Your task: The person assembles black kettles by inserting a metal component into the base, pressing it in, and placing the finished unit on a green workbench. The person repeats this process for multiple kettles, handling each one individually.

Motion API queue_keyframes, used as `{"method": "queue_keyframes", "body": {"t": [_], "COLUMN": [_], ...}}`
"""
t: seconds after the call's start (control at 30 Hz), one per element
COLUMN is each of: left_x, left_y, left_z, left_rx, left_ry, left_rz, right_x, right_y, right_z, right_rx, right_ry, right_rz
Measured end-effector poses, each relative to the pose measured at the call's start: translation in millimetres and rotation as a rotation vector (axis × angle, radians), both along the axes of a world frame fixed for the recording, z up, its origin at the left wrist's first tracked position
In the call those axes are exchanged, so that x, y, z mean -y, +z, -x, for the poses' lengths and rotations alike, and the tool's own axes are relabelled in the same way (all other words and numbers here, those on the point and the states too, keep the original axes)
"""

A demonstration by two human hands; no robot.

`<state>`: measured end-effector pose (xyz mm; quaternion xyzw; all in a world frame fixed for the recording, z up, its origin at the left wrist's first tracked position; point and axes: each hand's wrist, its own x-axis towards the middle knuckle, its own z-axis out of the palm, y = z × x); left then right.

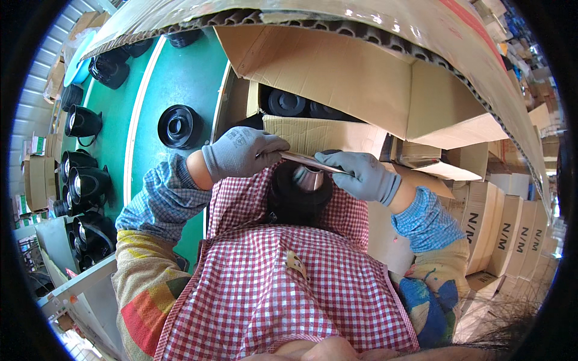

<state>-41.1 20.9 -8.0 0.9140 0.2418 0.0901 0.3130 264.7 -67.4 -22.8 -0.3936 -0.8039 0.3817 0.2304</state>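
Both my hands wear grey gloves and are raised in front of my red-checked apron. Between them is a thin, shiny metallic strip (314, 162), tilted slightly down to the right. The fingers of my left hand (244, 150) are closed on its left end, and my right hand (360, 174) pinches its right end. Just below the strip, a black round part (293, 203) rests on my lap against the apron. A shiny metal cone (309, 179) stands out from that part, its upper side partly covered by the strip. Whether strip and cone touch, I cannot tell.
On the green worktable (198, 66) to the left lies a black ring-shaped part (180, 127). Several black pot-like vessels (87, 183) line its far left side. Ahead, an open cardboard box (325, 129) holds black round parts (286, 103). Stacked cartons (484, 219) stand at right; a large cardboard flap (385, 24) arches overhead.
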Motion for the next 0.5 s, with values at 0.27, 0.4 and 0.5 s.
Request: {"method": "queue_keyframes", "body": {"t": [0.27, 0.4, 0.5], "left_x": [1.9, 6.6, 15.0], "left_y": [23.8, 29.0, 39.8], "left_z": [-3.7, -4.3, -5.6], "left_rx": [-0.203, -0.207, -0.251], "left_ry": [-0.021, -0.052, -0.042], "left_rz": [0.048, 0.068, 0.077], "right_x": [-12.9, -20.2, -26.2], "right_y": [5.5, 18.6, 28.0], "right_z": [0.9, 0.1, 1.0], "right_rx": [0.161, 0.194, 0.221], "right_ry": [0.075, 0.167, 0.222], "right_rz": [0.131, 0.162, 0.161]}}
